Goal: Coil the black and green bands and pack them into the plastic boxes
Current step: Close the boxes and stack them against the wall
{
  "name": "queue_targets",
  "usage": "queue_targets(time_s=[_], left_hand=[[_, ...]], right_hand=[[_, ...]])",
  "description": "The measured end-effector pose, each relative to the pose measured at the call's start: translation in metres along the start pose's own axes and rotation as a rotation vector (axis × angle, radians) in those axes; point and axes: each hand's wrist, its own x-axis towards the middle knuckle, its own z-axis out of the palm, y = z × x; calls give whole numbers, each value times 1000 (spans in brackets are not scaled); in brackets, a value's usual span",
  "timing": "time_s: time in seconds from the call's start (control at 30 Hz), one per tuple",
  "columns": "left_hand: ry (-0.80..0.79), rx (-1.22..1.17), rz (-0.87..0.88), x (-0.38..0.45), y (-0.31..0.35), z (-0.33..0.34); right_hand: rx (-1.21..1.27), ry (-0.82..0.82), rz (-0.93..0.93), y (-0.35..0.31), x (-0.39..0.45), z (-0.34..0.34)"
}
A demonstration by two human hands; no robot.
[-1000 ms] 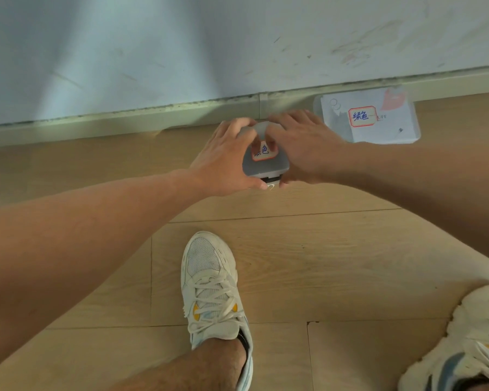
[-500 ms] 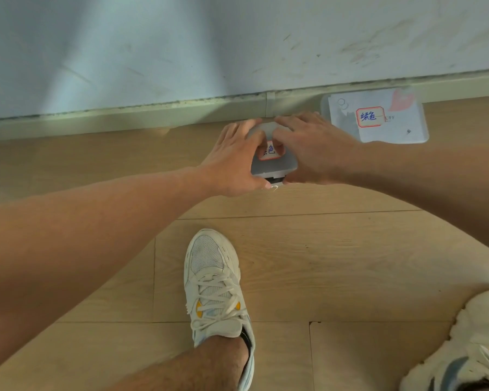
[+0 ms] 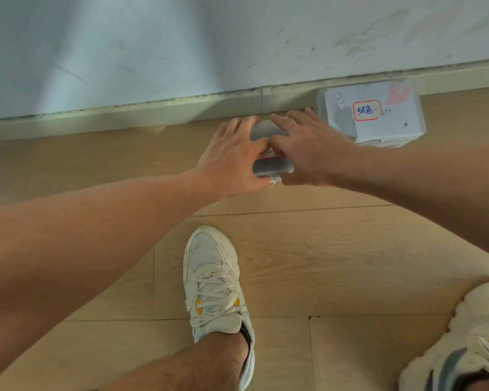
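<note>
- Both hands down on the small box [image 3: 271, 165], which sits on the floor [image 3: 294, 249] close to the skirting [image 3: 153, 114] at the far edge.
- Left hand [image 3: 232, 162] cups the box's left side, fingers curled over the lid; that grip is closed around the box.
- Right hand [image 3: 308, 148] presses from the right, fingers splayed across the top; it too is clamped on the box.
- The second box [image 3: 378, 119] stands just beside it to the right, lid on, with a red-bordered label [image 3: 366, 110]; something dark shows through its wall.
- No bands in view; whether one is inside the small box, I can't tell, since the hands cover most of it.
- Looks like the lid is being pressed shut.
- Risks: uneven pressure could leave one side unlatched, a coiled band could spring up and catch in the seam, or the box could skid on the smooth floor toward the skirting.
- The right hand's fingers are close to the second box and could nudge it.
</note>
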Motion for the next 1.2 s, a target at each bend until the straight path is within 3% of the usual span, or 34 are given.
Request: queue_targets(time_s=[0.57,0.8,1.2], left_hand=[[-23,-235,69,-3,-26,5],[12,-93,90,-5,-16,2],[29,-52,126,-5,-15,1]], right_hand=[[93,-23,9,8,0,-9],[69,-34,-51,13,-2,-14],[8,11,-26,2,-7,-6]])
